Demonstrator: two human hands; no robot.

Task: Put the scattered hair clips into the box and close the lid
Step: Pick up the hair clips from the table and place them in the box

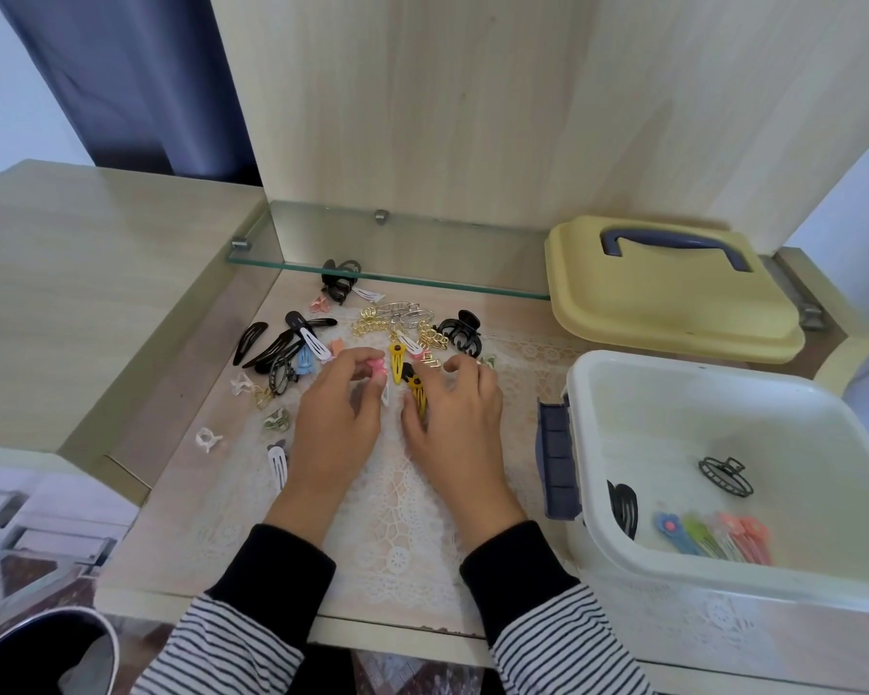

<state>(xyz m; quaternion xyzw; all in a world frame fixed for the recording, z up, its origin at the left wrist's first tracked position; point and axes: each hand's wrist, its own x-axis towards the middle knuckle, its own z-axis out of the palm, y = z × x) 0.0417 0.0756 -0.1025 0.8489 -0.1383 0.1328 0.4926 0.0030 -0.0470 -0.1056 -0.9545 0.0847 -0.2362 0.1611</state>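
Pink clip (375, 367) in left hand (334, 418); two yellow clips (396, 362) beside right hand (460, 418).

Light-wood desk (96, 253), matte laminate grain. Upright back panel (447, 102) in the same wood finish fills the top centre. Glass shelf (372, 243) runs along the panel's base, with 2 metal clips (381, 216) visible on it. White lace mat (412, 519) covers the recessed middle section of the desk. Dark blue curtain (121, 77) hangs behind the panel at left, with pale wall (11, 92) beside it. More pale wall shows at far right. Metal bracket (793, 288) sits on the desk's right rear edge. Dark rounded object with a white rim (36, 649) at bottom left, can't tell what. Light is soft and even, shadows faint.
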